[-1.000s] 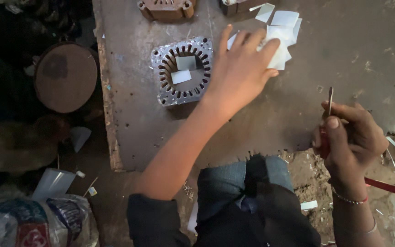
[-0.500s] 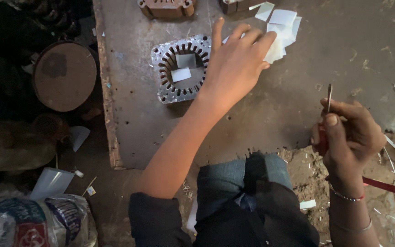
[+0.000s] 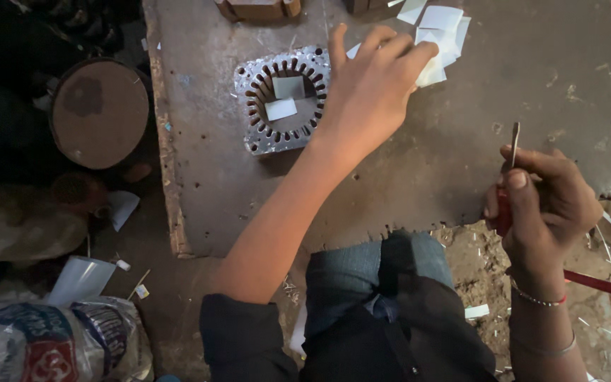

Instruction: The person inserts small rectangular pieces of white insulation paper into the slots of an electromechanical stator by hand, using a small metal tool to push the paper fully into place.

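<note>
Lower left of the frame: a printed red-and-blue plastic sack.
Top centre, left hand spread over white paper slips beside the slotted metal stator on the surface; right hand pinches a thin tool.

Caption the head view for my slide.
Left hand reaches white paper slips beside slotted metal stator core; right hand holds thin metal tool.

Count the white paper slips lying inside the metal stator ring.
2, both inside the stator ring: an upper slip and a lower slip beside it. The left hand may hide more.
</note>
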